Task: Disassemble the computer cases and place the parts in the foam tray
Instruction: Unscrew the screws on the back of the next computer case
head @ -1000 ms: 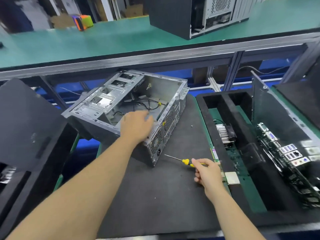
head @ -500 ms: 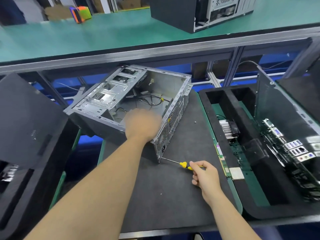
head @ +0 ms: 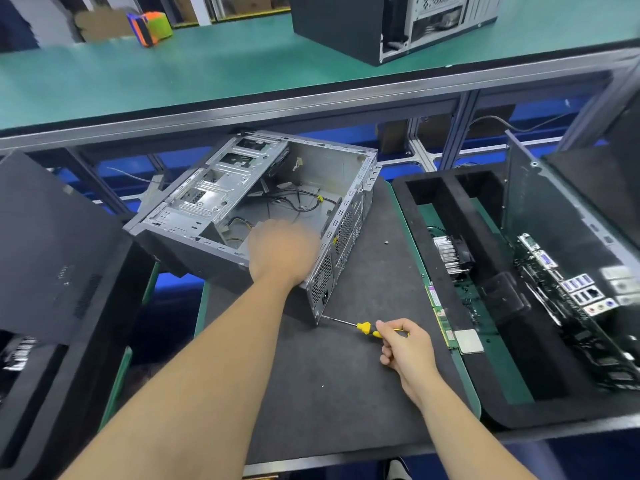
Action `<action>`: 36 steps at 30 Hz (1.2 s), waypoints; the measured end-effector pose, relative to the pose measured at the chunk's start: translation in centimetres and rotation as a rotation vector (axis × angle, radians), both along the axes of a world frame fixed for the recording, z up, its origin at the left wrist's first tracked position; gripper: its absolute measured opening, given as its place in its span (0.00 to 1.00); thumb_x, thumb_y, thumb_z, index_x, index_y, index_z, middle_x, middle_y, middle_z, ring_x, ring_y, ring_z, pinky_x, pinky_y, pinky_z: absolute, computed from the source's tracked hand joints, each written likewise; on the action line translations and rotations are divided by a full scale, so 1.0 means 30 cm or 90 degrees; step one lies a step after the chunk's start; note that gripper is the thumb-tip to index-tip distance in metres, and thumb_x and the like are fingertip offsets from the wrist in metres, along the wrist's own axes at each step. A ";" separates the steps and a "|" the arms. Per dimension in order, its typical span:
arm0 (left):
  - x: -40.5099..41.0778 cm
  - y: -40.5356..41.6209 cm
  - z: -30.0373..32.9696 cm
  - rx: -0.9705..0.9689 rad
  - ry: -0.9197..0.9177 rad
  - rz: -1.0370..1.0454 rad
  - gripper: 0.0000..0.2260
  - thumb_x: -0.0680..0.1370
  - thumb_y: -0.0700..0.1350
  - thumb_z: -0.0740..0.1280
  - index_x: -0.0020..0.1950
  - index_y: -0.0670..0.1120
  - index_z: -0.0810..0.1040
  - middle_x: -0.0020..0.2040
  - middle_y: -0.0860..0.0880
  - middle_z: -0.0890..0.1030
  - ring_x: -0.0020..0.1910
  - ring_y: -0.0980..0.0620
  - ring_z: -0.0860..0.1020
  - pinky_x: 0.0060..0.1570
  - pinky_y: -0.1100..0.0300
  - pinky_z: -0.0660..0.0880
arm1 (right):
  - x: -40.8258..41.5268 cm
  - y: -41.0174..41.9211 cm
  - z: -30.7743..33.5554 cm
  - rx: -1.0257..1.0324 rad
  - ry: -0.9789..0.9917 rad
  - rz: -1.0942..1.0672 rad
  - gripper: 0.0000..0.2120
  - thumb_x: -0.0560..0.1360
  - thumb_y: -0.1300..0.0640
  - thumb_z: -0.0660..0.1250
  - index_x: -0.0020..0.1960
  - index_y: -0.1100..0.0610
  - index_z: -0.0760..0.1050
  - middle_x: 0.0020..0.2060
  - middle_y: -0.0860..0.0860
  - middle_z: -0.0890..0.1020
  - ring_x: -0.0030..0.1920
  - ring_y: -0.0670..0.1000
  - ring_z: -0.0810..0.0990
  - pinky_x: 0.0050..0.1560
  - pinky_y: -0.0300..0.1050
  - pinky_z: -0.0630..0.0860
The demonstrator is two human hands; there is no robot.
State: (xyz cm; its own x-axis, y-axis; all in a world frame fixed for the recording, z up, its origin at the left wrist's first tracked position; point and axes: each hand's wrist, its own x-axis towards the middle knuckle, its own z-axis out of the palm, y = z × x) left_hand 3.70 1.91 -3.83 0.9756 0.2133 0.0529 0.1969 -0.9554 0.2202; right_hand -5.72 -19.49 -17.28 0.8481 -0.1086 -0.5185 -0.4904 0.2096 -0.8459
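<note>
In the head view, the opened computer case (head: 263, 209) lies on its side at the far left part of the dark surface (head: 346, 382), and its left corner hangs over the surface edge. The left hand (head: 282, 252) is on the near upper rim of the case; it is blurred, so I cannot tell whether its fingers grip the rim or only rest on it. The right hand (head: 405, 344) is curled around the handle of the yellow screwdriver (head: 365, 329), whose tip touches or almost touches the near lower corner of the case. The foam tray (head: 446, 209) stands just beside the right edge of the surface and already holds a heatsink (head: 450, 254), a motherboard (head: 568, 292) and a memory stick (head: 440, 313) on its near rim.

A small screw (head: 385, 242) lies loose on the surface near the case. I think the case can slide or tip off the left edge if it is pushed, because part of it has no support. The loose screw can also roll away and be lost.
</note>
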 end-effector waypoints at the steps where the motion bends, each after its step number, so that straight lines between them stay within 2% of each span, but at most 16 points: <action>1: 0.001 0.000 0.000 0.000 0.000 0.002 0.21 0.81 0.57 0.53 0.58 0.52 0.83 0.61 0.51 0.80 0.67 0.48 0.69 0.74 0.45 0.59 | 0.002 0.000 0.002 0.001 0.003 0.000 0.08 0.76 0.59 0.73 0.44 0.62 0.77 0.30 0.54 0.73 0.30 0.52 0.66 0.30 0.45 0.67; 10: 0.001 -0.002 -0.002 0.010 -0.002 0.007 0.21 0.81 0.57 0.53 0.58 0.52 0.84 0.59 0.50 0.80 0.66 0.48 0.69 0.74 0.45 0.59 | 0.006 -0.011 0.016 -0.006 0.011 0.044 0.09 0.78 0.56 0.72 0.45 0.61 0.75 0.31 0.55 0.72 0.29 0.52 0.67 0.29 0.45 0.67; 14: 0.003 -0.010 -0.009 0.016 0.004 0.004 0.22 0.82 0.57 0.51 0.59 0.51 0.83 0.60 0.49 0.80 0.66 0.48 0.69 0.73 0.44 0.58 | 0.025 -0.033 0.031 -0.084 0.189 0.149 0.20 0.82 0.44 0.61 0.44 0.60 0.76 0.25 0.50 0.66 0.23 0.48 0.59 0.24 0.37 0.55; 17: 0.006 -0.011 -0.015 0.025 0.014 0.000 0.22 0.82 0.57 0.50 0.60 0.51 0.82 0.63 0.49 0.79 0.67 0.47 0.68 0.73 0.43 0.57 | 0.055 -0.022 0.031 -0.133 0.217 0.126 0.25 0.83 0.44 0.57 0.41 0.64 0.75 0.24 0.50 0.64 0.22 0.48 0.57 0.24 0.35 0.54; 20: 0.012 -0.011 -0.021 0.032 0.017 -0.007 0.22 0.82 0.57 0.49 0.60 0.50 0.81 0.63 0.48 0.78 0.67 0.47 0.68 0.73 0.41 0.56 | 0.073 -0.004 0.028 -0.226 0.109 0.091 0.22 0.84 0.49 0.55 0.37 0.61 0.71 0.25 0.51 0.67 0.24 0.50 0.60 0.25 0.37 0.57; 22: 0.014 -0.011 -0.027 0.030 0.021 -0.009 0.22 0.82 0.57 0.49 0.59 0.50 0.80 0.63 0.48 0.78 0.68 0.46 0.67 0.73 0.41 0.56 | 0.049 0.002 0.017 -0.362 0.006 0.102 0.22 0.84 0.50 0.55 0.33 0.57 0.64 0.26 0.50 0.66 0.28 0.53 0.62 0.29 0.43 0.59; 24: 0.013 -0.009 -0.030 0.034 0.021 -0.009 0.23 0.82 0.57 0.49 0.59 0.50 0.80 0.63 0.49 0.78 0.68 0.46 0.67 0.73 0.40 0.56 | -0.003 0.014 -0.001 -0.477 -0.099 0.107 0.22 0.84 0.51 0.56 0.32 0.55 0.58 0.25 0.47 0.63 0.30 0.52 0.62 0.30 0.48 0.59; 26: 0.014 -0.009 -0.031 0.037 0.020 -0.007 0.23 0.82 0.57 0.49 0.59 0.51 0.80 0.62 0.49 0.78 0.68 0.46 0.67 0.73 0.40 0.56 | -0.042 0.019 -0.019 -0.505 -0.180 0.085 0.22 0.83 0.51 0.57 0.32 0.53 0.57 0.24 0.47 0.62 0.28 0.49 0.61 0.30 0.48 0.59; 31: 0.014 -0.013 -0.031 0.035 0.022 -0.008 0.22 0.82 0.57 0.49 0.59 0.51 0.80 0.63 0.49 0.78 0.69 0.46 0.66 0.74 0.40 0.56 | -0.066 0.002 -0.048 -0.503 -0.276 0.123 0.20 0.83 0.54 0.60 0.34 0.54 0.60 0.24 0.46 0.63 0.28 0.48 0.62 0.30 0.46 0.60; 33: 0.012 -0.012 -0.031 0.036 0.022 -0.006 0.23 0.82 0.57 0.49 0.59 0.50 0.80 0.63 0.49 0.78 0.69 0.46 0.66 0.74 0.40 0.56 | -0.084 0.008 -0.030 -0.564 -0.375 0.152 0.19 0.83 0.58 0.59 0.33 0.54 0.64 0.25 0.46 0.66 0.27 0.48 0.65 0.28 0.46 0.63; 36: 0.011 -0.016 -0.029 0.038 0.020 -0.007 0.22 0.82 0.57 0.49 0.58 0.50 0.80 0.63 0.49 0.78 0.69 0.46 0.67 0.74 0.40 0.56 | -0.115 0.006 -0.045 -0.679 -0.467 0.220 0.17 0.80 0.57 0.57 0.34 0.58 0.74 0.28 0.50 0.72 0.27 0.52 0.73 0.24 0.42 0.69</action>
